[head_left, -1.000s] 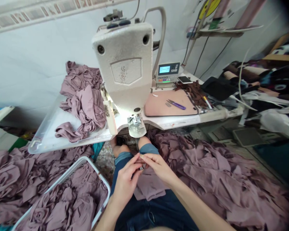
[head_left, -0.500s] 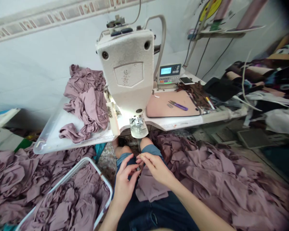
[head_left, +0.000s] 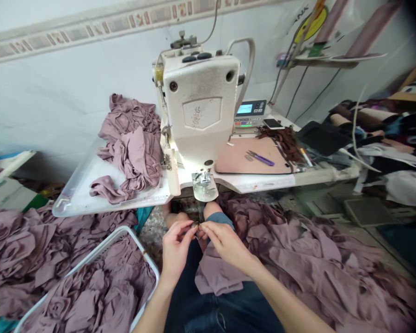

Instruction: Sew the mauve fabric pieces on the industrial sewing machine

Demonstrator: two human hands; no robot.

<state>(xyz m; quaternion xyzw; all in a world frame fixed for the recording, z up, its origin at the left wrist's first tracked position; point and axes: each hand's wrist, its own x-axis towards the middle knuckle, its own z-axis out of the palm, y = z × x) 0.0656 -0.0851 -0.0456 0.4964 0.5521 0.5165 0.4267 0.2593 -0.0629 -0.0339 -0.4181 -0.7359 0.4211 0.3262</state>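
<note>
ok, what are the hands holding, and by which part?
Left hand and right hand pinch the mauve fabric piece at its top edge; a tiny dark bit between them is unidentifiable.

Left hand [head_left: 175,252]: bare, uncovered.
Right hand [head_left: 227,245]: bare, uncovered.
Forearms [head_left: 284,300]: uncovered as far as the lower edge of view.
Legwear [head_left: 208,312]: dark blue denim, creased at the lap.
Cuffs [head_left: 221,217]: lighter blue denim at the knee.
Lower legs [head_left: 175,216]: bare below the cuffs.
</note>
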